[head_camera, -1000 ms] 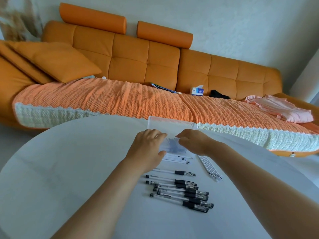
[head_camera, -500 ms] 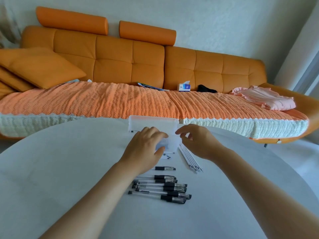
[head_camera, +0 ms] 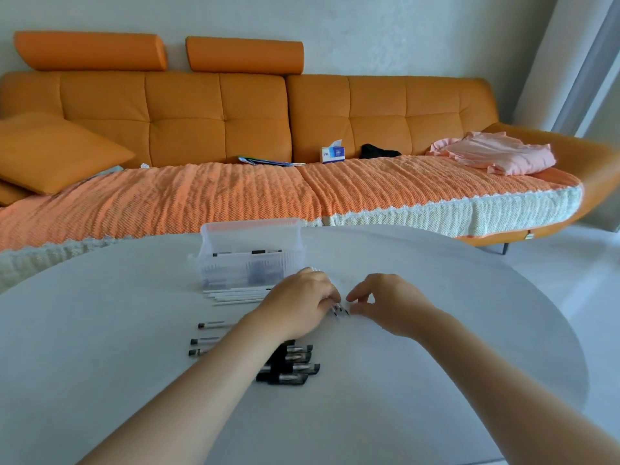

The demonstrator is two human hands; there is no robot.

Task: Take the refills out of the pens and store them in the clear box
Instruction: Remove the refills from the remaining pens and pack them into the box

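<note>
Plastic refills [head_camera: 338,310] at mid-frame lie gripped under the left hand [head_camera: 298,305], the right hand [head_camera: 385,303] curled by their tips, hold unclear; best square the ends before lifting them into the clear box [head_camera: 248,260] above.

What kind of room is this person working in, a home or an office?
Most likely a home living room: a long orange tufted sofa with a knitted orange throw, a small tissue box on it, and a round white table in front.
</note>
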